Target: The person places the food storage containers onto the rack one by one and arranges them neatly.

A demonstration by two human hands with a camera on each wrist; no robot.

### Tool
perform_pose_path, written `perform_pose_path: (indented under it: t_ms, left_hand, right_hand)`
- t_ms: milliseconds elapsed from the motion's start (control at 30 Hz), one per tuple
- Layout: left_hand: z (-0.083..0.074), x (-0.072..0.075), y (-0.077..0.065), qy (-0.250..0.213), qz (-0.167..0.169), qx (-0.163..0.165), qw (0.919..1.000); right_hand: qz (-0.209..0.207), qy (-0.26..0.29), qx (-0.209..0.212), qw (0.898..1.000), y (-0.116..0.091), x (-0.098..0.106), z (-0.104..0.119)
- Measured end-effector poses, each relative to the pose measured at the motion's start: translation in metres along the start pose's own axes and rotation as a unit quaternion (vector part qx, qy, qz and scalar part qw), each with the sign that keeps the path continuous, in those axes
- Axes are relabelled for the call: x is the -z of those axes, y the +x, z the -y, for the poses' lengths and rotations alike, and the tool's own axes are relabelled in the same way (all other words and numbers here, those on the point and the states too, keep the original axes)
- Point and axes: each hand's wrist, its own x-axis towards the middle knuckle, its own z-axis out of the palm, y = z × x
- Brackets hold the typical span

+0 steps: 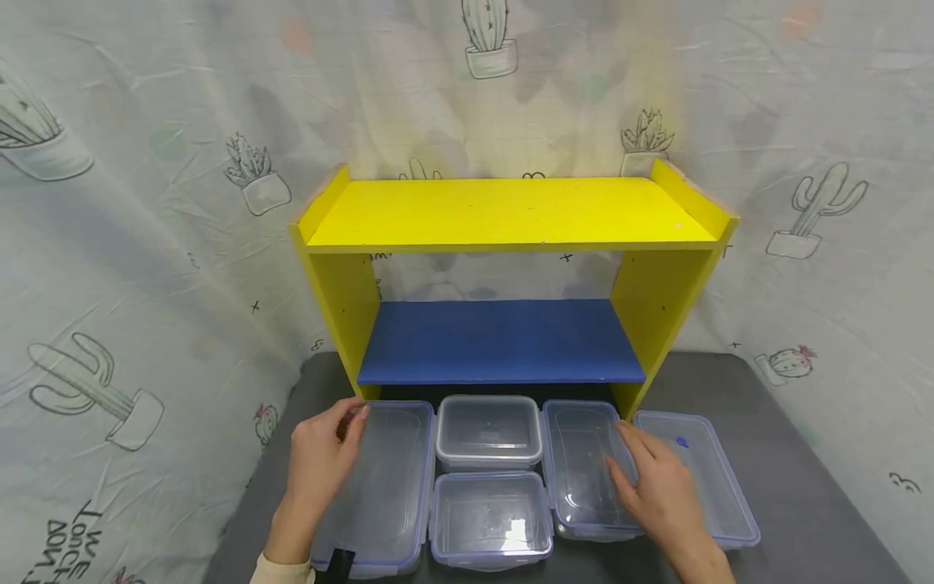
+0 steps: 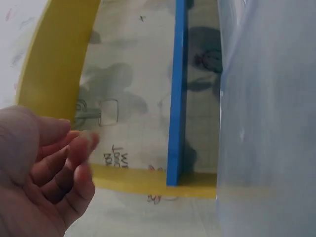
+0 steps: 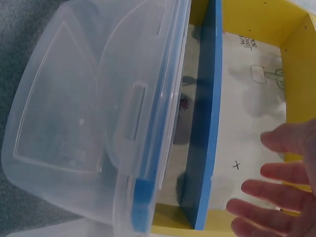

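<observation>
My left hand (image 1: 321, 466) hovers over the far-left edge of a large clear food container (image 1: 383, 487) with a blue rim. In the left wrist view, that hand (image 2: 54, 168) has loosely bent fingers and nothing in them. My right hand (image 1: 660, 491) is over the right side of another blue-rimmed container (image 1: 580, 454), beside a flatter one (image 1: 718, 487) at the far right. Its fingers spread apart, holding nothing, in the right wrist view, where a lidded container (image 3: 69, 108) stands to the left. Between the hands are a grey-rimmed container (image 1: 489, 430) and a blue-rimmed one (image 1: 492, 515).
Behind the containers stands a shelf unit with a yellow top board (image 1: 496, 212), yellow side panels (image 1: 667, 312) and a blue middle board (image 1: 499, 341). A dark grey tabletop (image 1: 718, 381) lies beneath. A cactus-printed curtain (image 1: 182, 243) surrounds the back and sides.
</observation>
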Motion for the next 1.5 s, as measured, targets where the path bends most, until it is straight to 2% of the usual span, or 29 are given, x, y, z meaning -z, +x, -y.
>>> perform_pose_path:
  t_ms: [133,267,400,567,700,933,1100,1300,1433,1500]
  left_hand:
    - [0.014,-0.001,0.009,-0.030,0.019,0.053,0.9980]
    - [0.023,-0.007,0.014,-0.067,0.045,0.125,0.9889]
    - [0.028,-0.016,0.023,-0.074,0.058,0.174,0.9803]
    - [0.040,-0.025,0.037,-0.069,0.066,0.213,0.9723]
    - [0.053,-0.030,0.042,-0.075,0.094,0.232,0.9653]
    - [0.065,-0.041,0.039,-0.061,0.144,0.227,0.9613]
    - [0.066,-0.044,0.036,-0.060,0.173,0.220,0.9581]
    - [0.075,-0.045,0.042,-0.080,0.196,0.193,0.9581]
    - [0.082,-0.047,0.046,-0.078,0.196,0.181,0.9607]
    - [0.083,-0.049,0.047,-0.072,0.193,0.171,0.9636]
  right_hand:
    - [-0.011,-0.008,-0.020,1.000,-0.003,0.002,-0.003]
    - [-0.016,-0.016,-0.032,0.999,-0.005,0.004,-0.007]
    - [-0.018,-0.023,-0.034,0.999,-0.008,0.007,-0.013]
    - [-0.019,-0.031,-0.035,0.999,-0.012,0.007,-0.021]
    - [-0.015,-0.042,-0.060,0.997,-0.016,0.007,-0.024]
    - [0.021,-0.075,-0.108,0.991,-0.028,0.011,-0.029]
    - [0.070,-0.091,-0.161,0.980,-0.033,0.016,-0.033]
    - [0.164,-0.096,-0.247,0.950,-0.033,0.024,-0.041]
    - [0.200,-0.097,-0.290,0.931,-0.037,0.029,-0.049]
    - [0.223,-0.094,-0.322,0.915,-0.041,0.030,-0.055]
